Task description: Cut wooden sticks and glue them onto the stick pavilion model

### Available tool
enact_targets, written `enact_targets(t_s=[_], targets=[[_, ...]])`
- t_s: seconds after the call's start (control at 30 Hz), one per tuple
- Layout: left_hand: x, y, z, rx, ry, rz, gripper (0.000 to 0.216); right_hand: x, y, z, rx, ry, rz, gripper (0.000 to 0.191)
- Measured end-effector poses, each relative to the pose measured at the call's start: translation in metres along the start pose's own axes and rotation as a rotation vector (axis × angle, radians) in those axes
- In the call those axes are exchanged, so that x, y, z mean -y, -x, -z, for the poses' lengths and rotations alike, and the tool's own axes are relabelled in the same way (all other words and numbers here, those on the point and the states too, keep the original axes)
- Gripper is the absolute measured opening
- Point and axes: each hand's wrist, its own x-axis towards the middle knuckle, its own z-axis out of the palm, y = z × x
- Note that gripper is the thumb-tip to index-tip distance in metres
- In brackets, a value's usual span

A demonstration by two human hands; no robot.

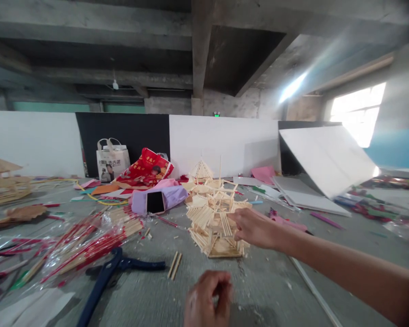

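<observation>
In the middle of the table stands a small pavilion-like model built of wooden sticks, with pointed and slanted roofs. My right hand reaches in from the right, its fingertips closed together against sticks at the model's near right side. Whatever lies between those fingertips is too small to make out. My left hand is low in front of the model, fingers curled in toward the thumb; what it holds, if anything, is hidden. Two loose wooden sticks lie to the left of it.
Left of the model are a dark blue hand tool, bundled sticks in clear wrap and a phone on purple fabric. Behind are a red bag and a tote bag. At right, a white board leans.
</observation>
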Motion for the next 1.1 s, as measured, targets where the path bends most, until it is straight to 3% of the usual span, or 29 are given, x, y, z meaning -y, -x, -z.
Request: enact_targets(t_s=[0.17,0.37,0.6,0.93,1.1], targets=[[-0.022,-0.035,0.006,-0.034,-0.225,-0.189,0.031,0.01,0.017,-0.004,-0.076,-0.082,-0.013,0.011],[-0.019,-0.064,-0.011,-0.006,-0.488,-0.231,0.044,0.016,0.022,-0.024,-0.201,-0.191,0.0,0.01],[-0.021,-0.08,-0.017,0.121,-0.558,-0.103,0.042,0.012,0.02,-0.036,-0.253,-0.279,0.02,0.009],[-0.016,-0.083,-0.016,0.168,-0.535,-0.118,0.045,0.012,0.021,-0.036,-0.249,-0.253,0.034,0.01],[-0.01,-0.085,-0.018,0.155,-0.532,-0.17,0.046,0.01,0.021,-0.038,-0.229,-0.227,0.009,0.02]])
